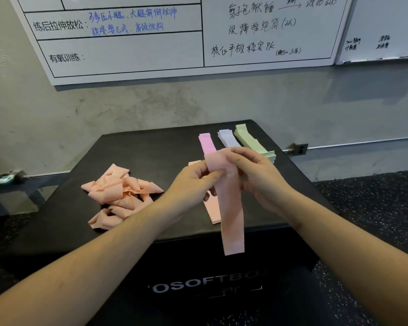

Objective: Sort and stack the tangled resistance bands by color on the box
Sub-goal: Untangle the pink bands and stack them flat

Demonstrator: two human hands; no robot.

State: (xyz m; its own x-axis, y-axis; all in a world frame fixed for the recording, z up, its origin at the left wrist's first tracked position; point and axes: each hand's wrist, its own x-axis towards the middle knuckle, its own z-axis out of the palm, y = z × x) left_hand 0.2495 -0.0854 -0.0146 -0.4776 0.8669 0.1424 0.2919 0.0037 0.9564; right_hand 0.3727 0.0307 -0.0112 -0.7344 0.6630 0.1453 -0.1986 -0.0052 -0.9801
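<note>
A large whiteboard [127,43] with black and blue handwriting is mounted on the grey concrete wall [151,107]. A second whiteboard [384,29] is seen to its right. A wall socket [300,148], or what appears to be one, is fixed low down. The speckled dark floor [372,208] is visible below.

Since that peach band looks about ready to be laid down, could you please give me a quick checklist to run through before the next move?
1. Flat peach elastic band held by both hands, left hand and right hand: ok.
2. Band untangled, hanging straight: ok, though its top wraps the fingers.
3. Flat peach stack on the black padded box free to receive it: cannot tell, hands cover most of it.
4. Pink stack, lilac stack and green stack unmixed: ok.
5. Tangled heap of peach bands finished: not ok.
</note>
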